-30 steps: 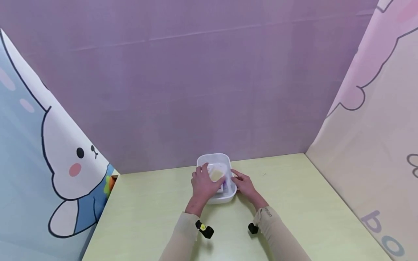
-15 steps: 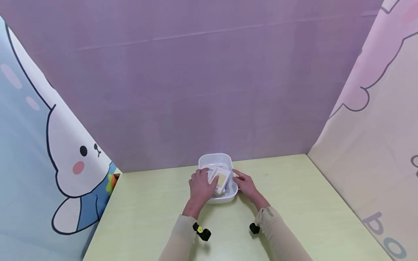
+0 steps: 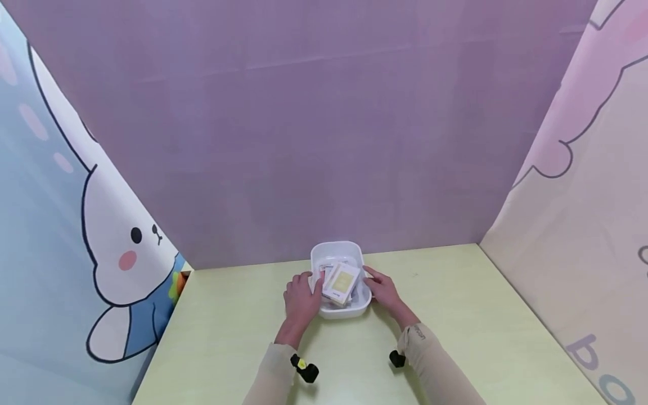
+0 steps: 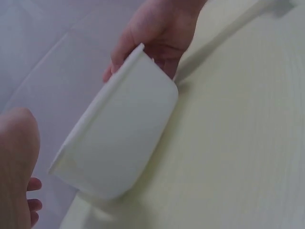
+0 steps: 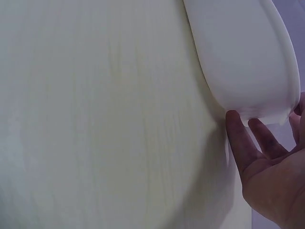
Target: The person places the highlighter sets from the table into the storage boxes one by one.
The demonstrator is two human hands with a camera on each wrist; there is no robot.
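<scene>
A white plastic tub [image 3: 336,247] stands on the table, holding a white box with a yellow panel [image 3: 341,282] that lies tilted on other small white packs. My left hand [image 3: 302,301] is beside the tub's left rim, fingers loosely spread and holding nothing. In the left wrist view, part of that hand [image 4: 16,157] shows at the left edge, apart from the tub's outer wall [image 4: 119,129]. My right hand [image 3: 383,289] grips the tub's right rim. In the right wrist view, its fingertips press the wall [image 5: 243,52] below the rim.
The tub rests on a pale yellow-green table [image 3: 228,315], close to the purple backdrop [image 3: 324,140]. Printed cloth walls flank both sides, one with a rabbit [image 3: 126,247]. Black wrist cameras hang from both sleeves.
My left hand has let go of the yellow-panelled box inside the tub and drawn back left to the rim. The box now lies tilted in view. The right hand stays at the tub's side.
</scene>
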